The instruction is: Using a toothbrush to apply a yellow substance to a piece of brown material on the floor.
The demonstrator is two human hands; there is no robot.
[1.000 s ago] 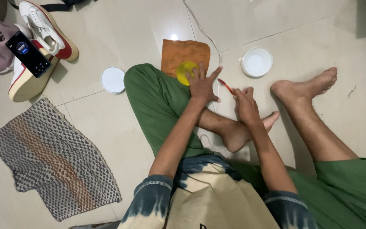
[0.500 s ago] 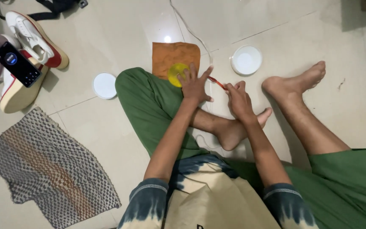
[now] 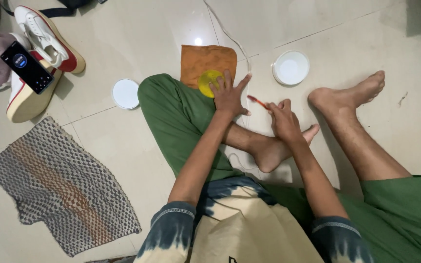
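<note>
I sit on a pale tiled floor in green shorts, one knee bent. My left hand (image 3: 229,94) lies spread, fingers apart, on a round yellow thing (image 3: 207,81) that rests on an orange cloth (image 3: 204,59). My right hand (image 3: 282,119) is closed around a thin orange-red stick (image 3: 258,102), maybe a small brush, whose tip points towards the left hand. My bare feet lie just right of the hands.
A white round lid (image 3: 125,93) lies left of my knee and a white round dish (image 3: 291,67) beyond my right hand. White-and-red sneakers (image 3: 40,53) with a dark phone (image 3: 27,67) propped on them stand far left. A woven grey mat (image 3: 62,187) lies near left. A thin white cord (image 3: 227,34) crosses the floor.
The view has shifted slightly. My left hand stays on the yellow thing and my right hand keeps hold of the stick; neither moves much.
</note>
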